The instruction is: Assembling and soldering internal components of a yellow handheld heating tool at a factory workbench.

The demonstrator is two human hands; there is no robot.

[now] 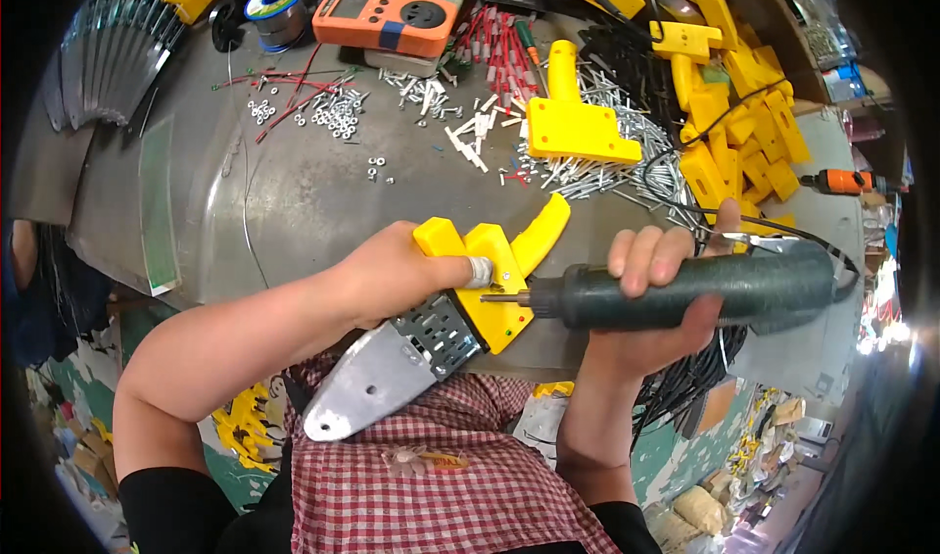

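My left hand (411,265), with a wrapped thumb, grips a yellow plastic tool housing (504,309) with a curved handle. From it a grey tapered metal plate (372,383) and a slotted metal section (441,334) point down toward my lap. My right hand (666,289) is closed around a dark green electric screwdriver (705,285), held level, its bit pointing left. The bit tip lies over the face of the yellow housing; whether it touches a screw I cannot tell. A small red and a small green dot show on the housing near the bit.
Beyond my hands lie a pile of long screws (627,123), a loose yellow housing half (583,128), nuts (338,113) and red wires (494,49). An orange meter (387,20) and a solder spool (274,10) stand at the back. Yellow housings (744,133) heap at right; grey plates (113,54) fan out at left.
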